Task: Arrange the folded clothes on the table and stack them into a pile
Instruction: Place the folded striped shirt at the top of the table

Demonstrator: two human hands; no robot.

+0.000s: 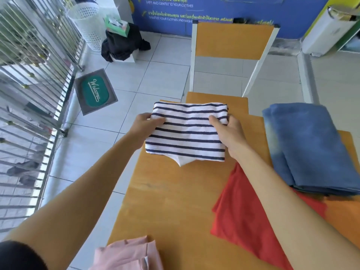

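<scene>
A folded white garment with navy stripes [187, 133] is at the far left part of the wooden table [165, 201]. My left hand [145, 127] grips its left edge and my right hand [230, 133] grips its right edge, thumbs on top. A folded blue garment [307, 147] lies at the right side of the table, resting partly on a red garment [243, 217] spread flat beneath my right forearm. A folded pink garment [128, 254] sits at the near edge.
A chair with a yellow back [233, 41] stands pushed against the table's far end. On the tiled floor to the left are a welcome mat [95, 91], a white perforated basket [87, 24] and a dark bundle of cloth [122, 43]. A metal gate [29, 94] runs along the left.
</scene>
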